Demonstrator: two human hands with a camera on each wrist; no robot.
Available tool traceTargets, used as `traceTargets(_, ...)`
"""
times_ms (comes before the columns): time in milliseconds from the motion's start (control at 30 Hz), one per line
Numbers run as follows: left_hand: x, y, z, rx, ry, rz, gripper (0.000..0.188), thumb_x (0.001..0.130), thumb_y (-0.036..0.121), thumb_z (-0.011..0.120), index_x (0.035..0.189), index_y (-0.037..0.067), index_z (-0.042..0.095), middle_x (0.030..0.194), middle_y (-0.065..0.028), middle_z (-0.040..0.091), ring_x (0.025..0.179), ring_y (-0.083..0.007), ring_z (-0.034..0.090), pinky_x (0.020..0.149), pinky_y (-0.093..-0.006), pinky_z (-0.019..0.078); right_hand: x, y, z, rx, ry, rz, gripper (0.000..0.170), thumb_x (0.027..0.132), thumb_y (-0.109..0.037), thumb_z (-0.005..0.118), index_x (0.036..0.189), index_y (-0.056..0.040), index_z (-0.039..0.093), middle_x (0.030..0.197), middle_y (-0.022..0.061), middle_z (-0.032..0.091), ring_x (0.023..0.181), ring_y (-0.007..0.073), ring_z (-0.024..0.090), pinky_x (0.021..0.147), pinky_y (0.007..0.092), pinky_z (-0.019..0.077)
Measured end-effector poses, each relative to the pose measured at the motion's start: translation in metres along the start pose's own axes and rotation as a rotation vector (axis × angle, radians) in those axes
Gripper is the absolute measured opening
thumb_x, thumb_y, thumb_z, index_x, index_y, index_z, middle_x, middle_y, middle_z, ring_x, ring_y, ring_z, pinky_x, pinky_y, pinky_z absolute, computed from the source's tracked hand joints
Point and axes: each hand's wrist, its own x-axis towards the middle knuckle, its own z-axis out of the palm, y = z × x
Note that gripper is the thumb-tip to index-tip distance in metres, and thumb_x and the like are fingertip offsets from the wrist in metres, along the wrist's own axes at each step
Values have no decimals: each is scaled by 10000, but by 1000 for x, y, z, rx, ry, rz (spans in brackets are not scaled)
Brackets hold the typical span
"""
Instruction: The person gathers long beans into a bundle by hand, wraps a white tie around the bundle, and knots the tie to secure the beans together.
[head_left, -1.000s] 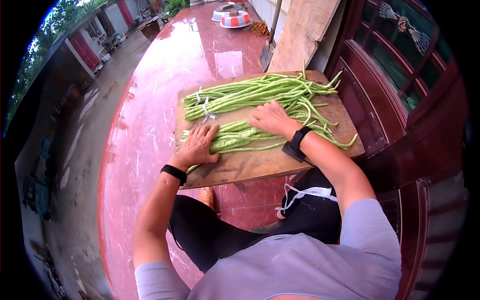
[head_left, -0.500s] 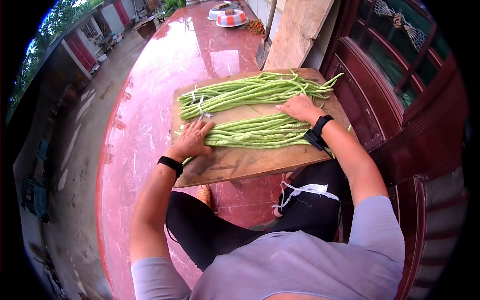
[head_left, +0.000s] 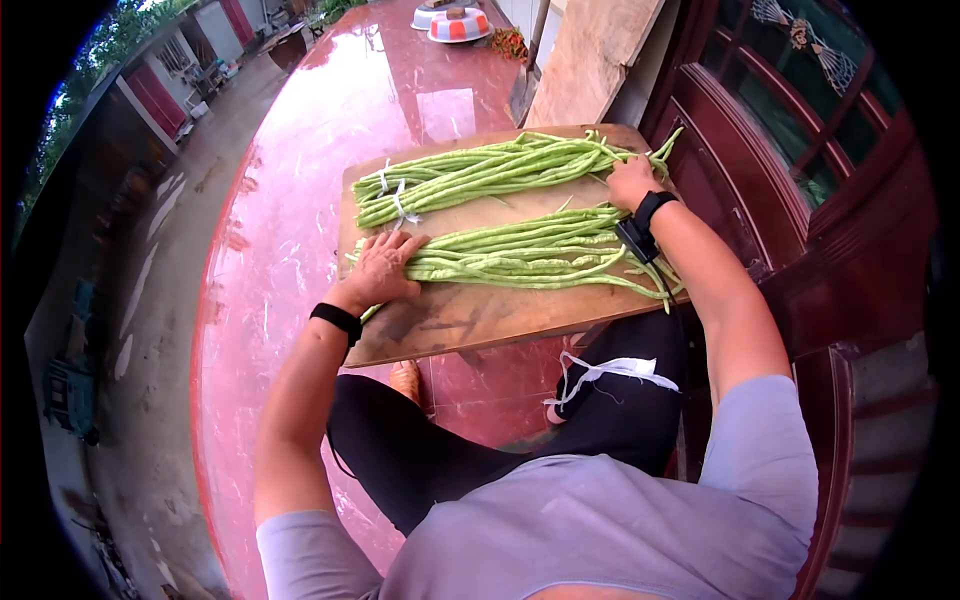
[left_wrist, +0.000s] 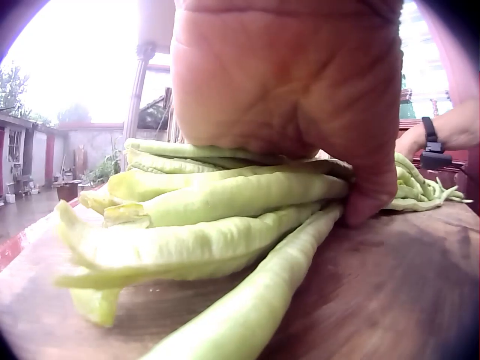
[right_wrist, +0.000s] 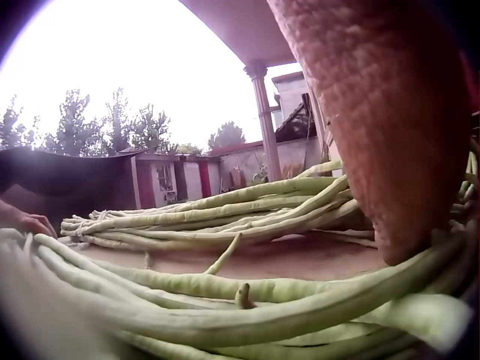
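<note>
Two bunches of green yardlong beans lie side by side on a wooden board. White strips tie the left end of the far bunch (head_left: 480, 185); the near bunch (head_left: 520, 250) shows no tie. At the near bunch's left end, my left hand (head_left: 380, 270) grips the beans, fingers over the top and thumb down the near side. Stem ends (left_wrist: 187, 232) stick out under that palm. My right hand (head_left: 635, 182) holds beans at the right end, fingers bent down among the thin tips. The right wrist view has its thumb (right_wrist: 382, 135) against the beans; the other fingertips are hidden.
The wooden board (head_left: 450, 325) stands above my knees, with a white strip (head_left: 630, 368) across my right thigh. A dark red door (head_left: 720, 170) is close on the right. Farther off are covered basins (head_left: 460, 27) and a leaning plank (head_left: 590, 65).
My right hand has slid from the middle of the near bunch to its right tips and slightly away from me. The left hand stays at the left end. The near beans lie straighter.
</note>
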Motion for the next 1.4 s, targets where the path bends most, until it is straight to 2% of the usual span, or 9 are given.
traceTargets(100,1,0,0,16,-10,-18,822,630,281,752,1389,176,454,1254,-120,514,1242,-327,447,1063,-473,308,-17,25,1,406,79,52,241,841,-283,588,893,-111,748,1055,117,661,945,339,639,773,464,509)
traceTargets(267,1,6,-3,11,-29,-38,838,639,307,753,1404,172,436,1288,-130,502,1266,-343,435,1085,-476,293,-27,-1,36,743,465,-292,326,972,-370,457,1002,-147,693,1019,41,629,1040,256,556,919,409,430)
traceTargets(767,2,7,-3,-19,-78,-94,835,650,323,731,1418,183,431,1344,-126,497,1284,-359,433,1116,-478,272,-90,51,10,473,75,-56,649,961,-590,367,761,-109,753,778,161,681,742,327,588,818,401,379)
traceTargets(867,3,5,2,33,-60,-88,832,660,330,727,1424,189,428,1347,-127,496,1278,-358,438,1115,-464,278,-99,62,20,397,186,-3,649,963,-584,364,740,-112,751,756,131,686,773,300,591,788,390,364)
traceTargets(933,2,11,-5,58,-133,-164,933,658,306,734,1491,226,322,1472,-121,393,1403,-380,291,1154,-526,203,-111,63,30,350,428,146,307,891,-372,599,953,-92,708,981,93,645,995,233,546,861,406,378)
traceTargets(1133,-18,64,-9,487,114,-314,1046,672,235,793,1543,237,215,1558,-141,294,1469,-384,166,1162,-587,160,-147,-23,-19,989,798,-6,211,847,-193,657,1032,-98,616,1049,108,573,1008,310,567,837,436,468)
traceTargets(1200,-35,102,-15,442,182,-345,821,691,218,789,1432,159,441,1506,-158,368,1422,-375,274,1122,-551,268,-178,-63,-48,1033,630,-154,191,871,-228,633,1013,-102,627,965,112,592,972,299,587,820,428,489)
traceTargets(1333,-60,168,-25,-273,-95,-406,397,811,289,713,1124,50,660,1056,-156,686,1009,-288,642,824,-386,502,-199,-130,-50,1081,592,-325,260,865,-277,642,1055,-101,631,1014,89,611,1029,293,559,911,427,436)
traceTargets(1400,-64,173,-8,-683,-386,-277,335,861,284,671,1084,34,669,911,-142,696,856,-269,665,765,-372,511,-190,-142,-44,1045,592,-290,265,859,-268,651,1062,-98,630,1047,84,608,1050,290,551,925,429,420)
